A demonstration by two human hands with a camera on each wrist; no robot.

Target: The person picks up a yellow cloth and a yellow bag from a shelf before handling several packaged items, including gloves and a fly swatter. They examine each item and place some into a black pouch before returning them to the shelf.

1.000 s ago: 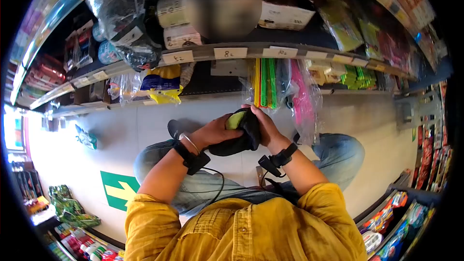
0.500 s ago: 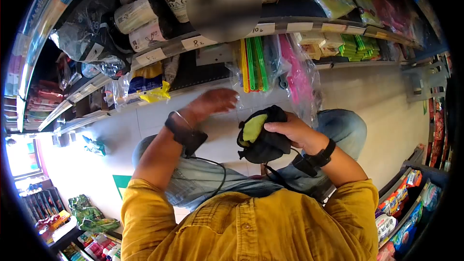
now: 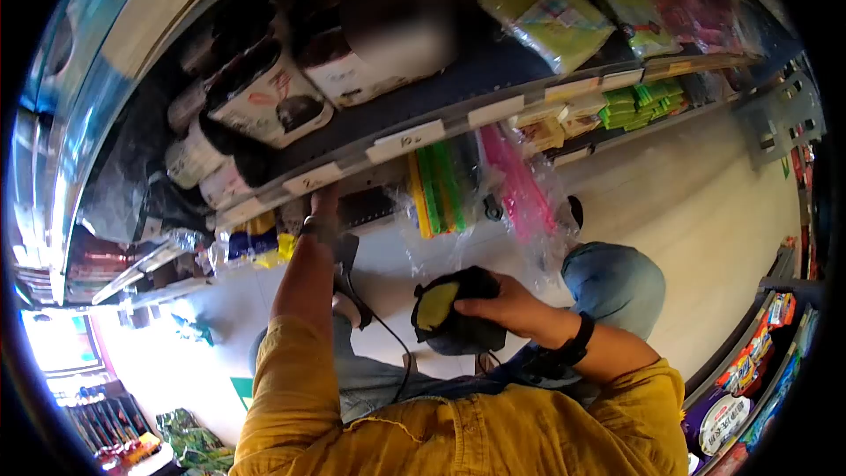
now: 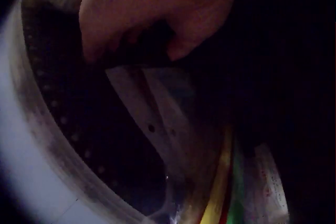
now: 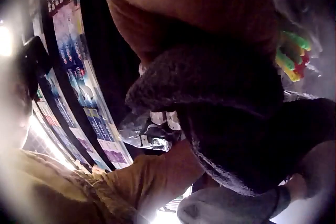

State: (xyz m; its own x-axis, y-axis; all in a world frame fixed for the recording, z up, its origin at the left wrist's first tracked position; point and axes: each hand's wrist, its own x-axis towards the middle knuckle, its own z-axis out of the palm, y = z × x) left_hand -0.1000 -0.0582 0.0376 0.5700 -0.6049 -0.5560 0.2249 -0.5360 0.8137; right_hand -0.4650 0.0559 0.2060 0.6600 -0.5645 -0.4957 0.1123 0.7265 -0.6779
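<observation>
Held the black-and-yellow bundle low, right hand with fingers curled round it, well below and to the right of the left hand, up under the shelf edge, grip there impossible to tell.

Wears mustard shirt, jeans, black wrist straps.

Your left hand is up at the shelf edge, just left of the hanging packets. Boxes stand on the shelf above it. Your right hand holds the bundle lower and to the right, below the packets, beside your knee.
</observation>
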